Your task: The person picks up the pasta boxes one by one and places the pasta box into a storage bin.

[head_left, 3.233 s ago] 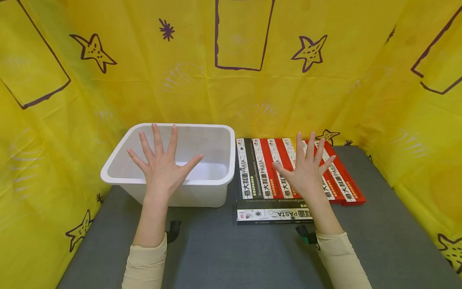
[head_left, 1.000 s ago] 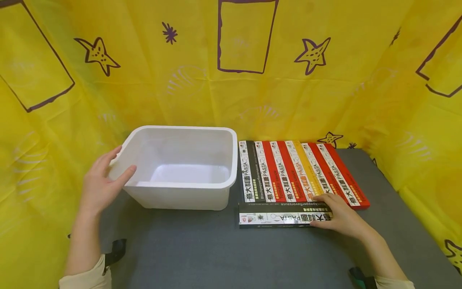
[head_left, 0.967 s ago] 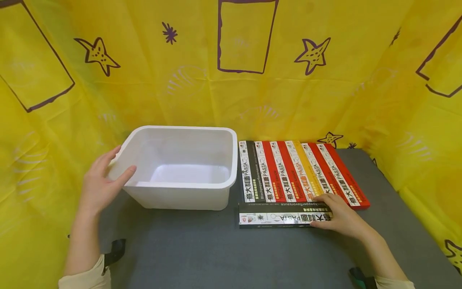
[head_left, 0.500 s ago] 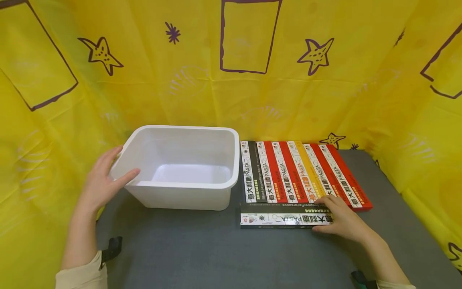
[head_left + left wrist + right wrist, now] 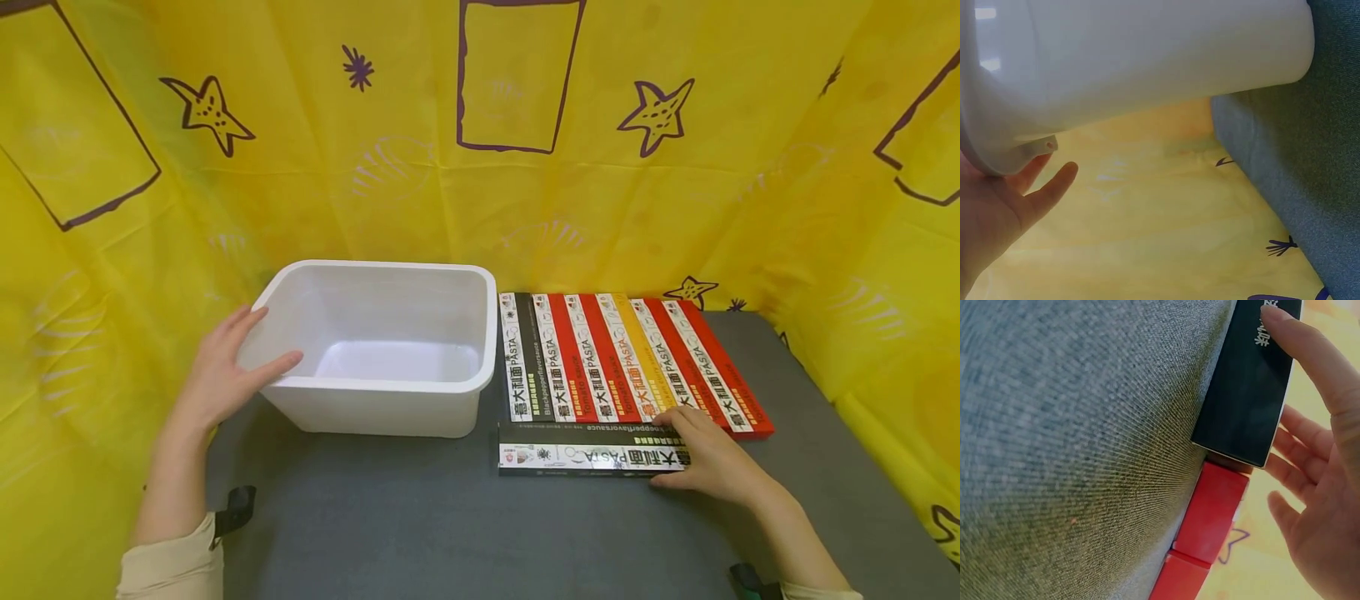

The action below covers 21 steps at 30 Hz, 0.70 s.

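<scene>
A white plastic tub (image 5: 390, 408) stands open-topped at the left of the table. My left hand (image 5: 213, 371) holds its left rim, thumb over the inner side; in the left wrist view, fingers (image 5: 1054, 187) show below the rim's outer edge. On the right, a black pasta box (image 5: 585, 457) lies crosswise in front of a row of pasta boxes. My right hand (image 5: 716, 458) grips its right end. The thumb presses the box's near side, seen in the right wrist view on the black face (image 5: 1241, 400), while the other fingers reach over the top and far side.
Behind the crosswise box, several pasta boxes lie side by side: a black one (image 5: 536, 367), red ones (image 5: 720, 367) and a yellow one (image 5: 637, 350). A yellow printed curtain (image 5: 375, 183) encloses the grey table (image 5: 420, 517) at the back and sides.
Both hands were raised with spread fingers, then came down to the tub's rim and the black pasta box. Over the last half second the left hand has shifted slightly right and inward over the rim.
</scene>
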Tool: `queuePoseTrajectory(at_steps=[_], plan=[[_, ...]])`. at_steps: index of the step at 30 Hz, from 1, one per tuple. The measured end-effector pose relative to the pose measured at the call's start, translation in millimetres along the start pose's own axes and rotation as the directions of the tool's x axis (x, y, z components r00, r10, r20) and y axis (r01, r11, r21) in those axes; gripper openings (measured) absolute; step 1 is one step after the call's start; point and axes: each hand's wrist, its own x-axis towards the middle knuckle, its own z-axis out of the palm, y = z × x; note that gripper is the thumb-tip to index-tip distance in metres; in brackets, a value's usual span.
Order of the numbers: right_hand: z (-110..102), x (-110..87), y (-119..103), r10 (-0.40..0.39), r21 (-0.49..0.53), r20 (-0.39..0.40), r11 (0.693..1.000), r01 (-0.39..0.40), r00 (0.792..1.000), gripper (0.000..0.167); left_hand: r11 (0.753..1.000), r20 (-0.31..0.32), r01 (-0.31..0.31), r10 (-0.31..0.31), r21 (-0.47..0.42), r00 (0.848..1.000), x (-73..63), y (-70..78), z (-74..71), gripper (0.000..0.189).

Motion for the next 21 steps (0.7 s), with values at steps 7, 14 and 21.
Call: queuePoseTrajectory(at_steps=[7,14,21], plan=[[-2.2,-1.3,-2.7,-0.004,-0.038,0.022,0.999,0.005,1.0,0.075,1.0,0.034,-0.006,0.005,0.012,0.999,0.7,-1.8,1.1,0.085],[-7.2,0.1,-4.7,0.041,-0.084,0.072,0.996,-0.034,0.997,0.075,0.999,0.089,-0.003,0.0,0.038,0.996,1.0,-0.4,-1.5,0.085],[-6.4,-2.7,-6.5,0.047,-0.066,0.093,0.997,-0.041,0.995,0.074,0.999,0.096,0.022,-0.025,0.029,0.995,-2.0,-0.4,-1.4,0.084]])
